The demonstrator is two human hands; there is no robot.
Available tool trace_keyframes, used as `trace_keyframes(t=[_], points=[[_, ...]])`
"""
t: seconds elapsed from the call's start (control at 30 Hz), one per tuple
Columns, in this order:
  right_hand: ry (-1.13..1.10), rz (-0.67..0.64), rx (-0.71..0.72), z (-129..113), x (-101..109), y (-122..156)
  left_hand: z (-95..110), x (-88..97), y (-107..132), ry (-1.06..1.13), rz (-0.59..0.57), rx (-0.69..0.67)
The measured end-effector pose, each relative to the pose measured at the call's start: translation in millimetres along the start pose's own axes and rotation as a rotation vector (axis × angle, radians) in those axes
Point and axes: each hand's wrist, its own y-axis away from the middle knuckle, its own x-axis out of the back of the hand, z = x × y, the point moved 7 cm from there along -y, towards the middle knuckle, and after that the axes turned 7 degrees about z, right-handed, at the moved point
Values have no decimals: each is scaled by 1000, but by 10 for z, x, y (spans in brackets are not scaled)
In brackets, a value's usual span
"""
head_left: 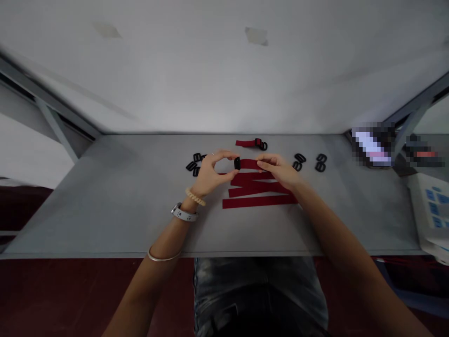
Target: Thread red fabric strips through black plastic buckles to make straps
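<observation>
Between the thumb and fingers of my left hand (213,172) is a small black strap buckle (237,163). My right hand (278,168) pinches a short length of red webbing strap (249,164), whose left end meets the buckle; whether it passes through a slot is too small to tell. Several flat red straps (259,201) lie fanned out on the table below both hands. Beyond the hands lies another red strap (245,143) fitted with a black buckle and ring (260,143).
Several black slide buckles (193,164) lie beside my left hand, partly hidden by it. More black rings (298,162) and others (320,162) lie to the right. A blurred-out phone-like object (372,147) stands at the back right, a white device with blue buttons (433,206) at the right edge.
</observation>
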Motion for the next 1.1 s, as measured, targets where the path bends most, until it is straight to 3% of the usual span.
trace_keyframes(t=[0.2, 0.63, 1.1], points=[[-37, 53, -42, -11, 45, 12, -14, 31, -2, 61, 41, 18], [13, -50, -30, 36, -85, 22, 44, 5, 1, 57, 1, -16], [50, -28, -55, 70, -43, 18, 85, -2, -8, 90, 4, -20]])
